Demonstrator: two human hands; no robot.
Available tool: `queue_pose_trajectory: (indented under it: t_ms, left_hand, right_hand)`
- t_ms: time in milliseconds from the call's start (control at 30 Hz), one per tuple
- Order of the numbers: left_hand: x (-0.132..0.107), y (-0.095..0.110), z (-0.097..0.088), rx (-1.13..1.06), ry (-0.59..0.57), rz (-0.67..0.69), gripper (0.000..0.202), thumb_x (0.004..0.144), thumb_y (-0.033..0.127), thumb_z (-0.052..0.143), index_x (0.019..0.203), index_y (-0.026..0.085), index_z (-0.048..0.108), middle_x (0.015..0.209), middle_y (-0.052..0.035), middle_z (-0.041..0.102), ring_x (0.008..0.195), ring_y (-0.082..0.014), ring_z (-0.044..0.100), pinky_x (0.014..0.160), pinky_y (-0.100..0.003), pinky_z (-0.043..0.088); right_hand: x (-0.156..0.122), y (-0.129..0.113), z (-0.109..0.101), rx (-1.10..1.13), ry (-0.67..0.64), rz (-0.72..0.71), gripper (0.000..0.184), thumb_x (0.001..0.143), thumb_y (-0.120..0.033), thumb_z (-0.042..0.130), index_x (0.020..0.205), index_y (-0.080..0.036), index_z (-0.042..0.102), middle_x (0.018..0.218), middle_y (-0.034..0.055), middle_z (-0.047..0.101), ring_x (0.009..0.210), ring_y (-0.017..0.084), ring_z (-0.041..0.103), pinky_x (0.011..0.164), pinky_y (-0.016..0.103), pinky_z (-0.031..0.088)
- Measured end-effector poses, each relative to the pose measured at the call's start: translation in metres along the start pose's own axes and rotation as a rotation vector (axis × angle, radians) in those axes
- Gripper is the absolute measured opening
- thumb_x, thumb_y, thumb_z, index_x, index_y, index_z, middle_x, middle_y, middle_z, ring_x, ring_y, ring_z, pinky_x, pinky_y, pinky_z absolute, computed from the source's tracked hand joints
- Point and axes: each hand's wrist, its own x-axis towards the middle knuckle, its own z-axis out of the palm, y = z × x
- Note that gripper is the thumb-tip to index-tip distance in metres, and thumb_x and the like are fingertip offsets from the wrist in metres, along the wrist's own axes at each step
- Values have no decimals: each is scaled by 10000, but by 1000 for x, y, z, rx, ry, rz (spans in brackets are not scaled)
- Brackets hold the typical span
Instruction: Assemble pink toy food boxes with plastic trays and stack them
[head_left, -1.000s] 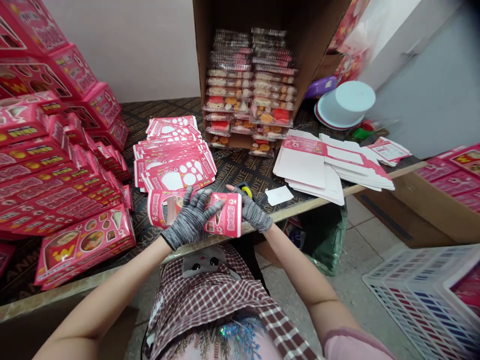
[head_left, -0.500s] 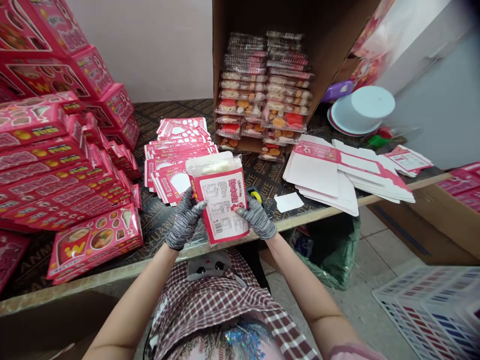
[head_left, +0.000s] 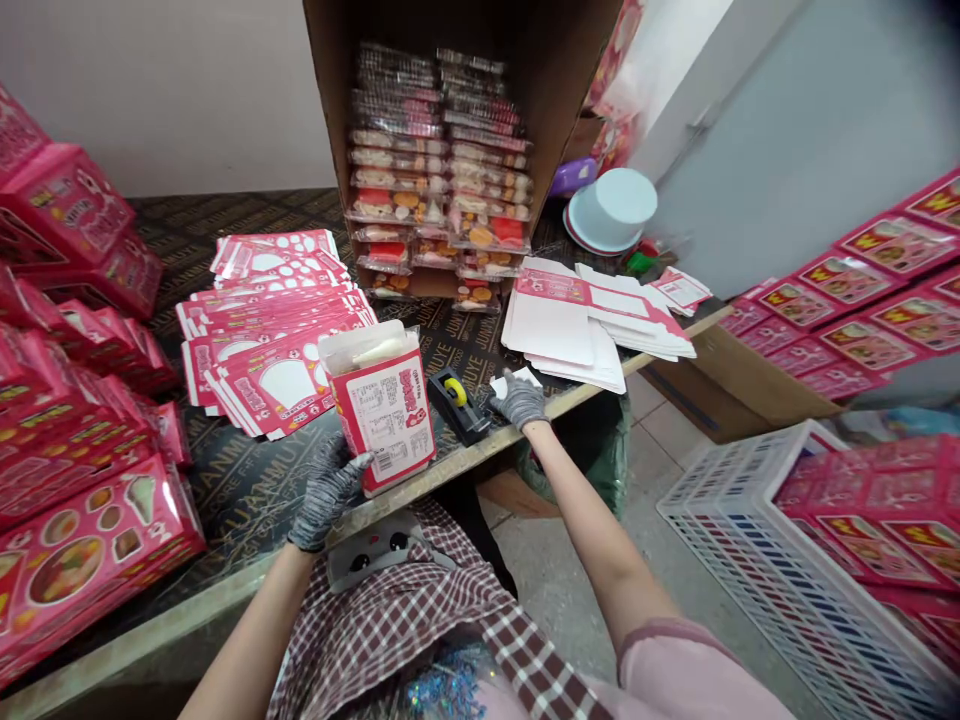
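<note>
My left hand point(head_left: 330, 490), in a grey knit glove, grips a pink and white cardboard box point(head_left: 390, 415) by its lower left side, thumb across the printed back. The box stands nearly upright at the table's front edge, its top flap up and something pale in clear wrap showing at the opening. To the right, my gloved right hand point(head_left: 519, 402) reaches over a small white paper slip point(head_left: 531, 377) on the table, fingers stretched onto it. Between both hands lies a black tape dispenser point(head_left: 459, 405) with a yellow core.
Flat pink cartons point(head_left: 277, 330) lie fanned behind the box. Filled pink boxes point(head_left: 82, 400) are stacked at left. A large cardboard carton point(head_left: 330, 110) holds clear-wrapped packs point(head_left: 480, 215). White and pink flat cartons point(head_left: 559, 325) lie at right, above a green-lined bin point(head_left: 611, 450) and white crate point(head_left: 720, 520).
My right hand has let go of the box and moved right to the white slip. My left hand keeps the box, now lower and farther left. The view has turned right.
</note>
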Motion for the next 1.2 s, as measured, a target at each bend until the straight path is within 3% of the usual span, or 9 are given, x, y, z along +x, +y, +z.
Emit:
queue_pose_trajectory:
  t_ms: [100,267,400,500,633,800,933,1033,1200]
  left_hand:
    - [-2,-1,-1,9,5,-3,547,665,475,855,1117,209,698,1210,-96,739,1100,-309,698,989,-471,578]
    - [-5,2,-4,2,-1,-24,546,628,471,878,1080,215,708,1152,-89,760,1081,-316,705,959,-468,595]
    - [-5,1,-8,-35,-20,-56,534,628,436,887,1082,214,711,1156,-91,760,1065,-314,711,963,-462,595]
    - [-5,2,-8,-69,-21,-71,548,643,413,882,1119,212,698,1188,-96,750,1077,-311,709,963,-460,593]
    - [-2,6,-4,-108,-44,-86,577,635,442,881,1123,202,689,1196,-111,745,1101,-324,700,977,-480,579]
    - [0,10,-3,-89,-88,-88,576,621,440,891,1104,191,700,1165,-107,755,1118,-330,690,1014,-498,551]
    - [-8,8,-5,-85,-142,-50,523,677,386,870,1146,225,703,1207,-73,744,1125,-309,690,1012,-489,557]
    - [-15,7,-9,-67,-143,-18,531,702,363,861,1192,241,698,1242,-64,733,1135,-299,689,1011,-483,562]
    - [-11,28,-21,-153,6,123,517,730,391,847,1215,285,703,1276,-55,719,1177,-269,676,1021,-425,557]
  right_hand:
    - [0,4,12,-95,-106,-36,465,947,-372,543,1272,-45,603,1197,259,697,1139,300,653,982,386,472]
    - [-8,16,-6,-66,12,-52,389,972,-191,387,1219,-54,655,1114,232,740,1061,296,692,956,415,510]
    - [-34,67,-32,40,363,76,555,989,-186,205,1377,-37,573,1274,249,677,1163,327,660,1017,493,491]
    - [-64,111,-29,207,662,255,561,984,-266,251,1330,-17,616,1222,284,687,1096,381,683,977,576,501]
    - [-88,137,-6,291,488,334,564,898,-392,467,1267,-6,651,1230,308,675,1124,439,658,982,632,488]
    - [-87,68,-2,655,573,74,594,844,-545,594,1233,-102,669,1227,234,688,1158,366,651,1049,569,485]
    - [-75,-36,-16,1178,189,-322,635,767,-526,730,1310,-213,626,1319,130,668,1162,290,669,1029,468,538]
    - [-69,-94,-18,1265,-52,-506,616,686,-496,799,1230,-232,678,1177,91,739,1059,297,703,972,481,573]
    - [-74,-120,-9,1240,-89,-503,353,683,-498,788,911,-231,748,876,62,774,874,311,718,886,539,592]
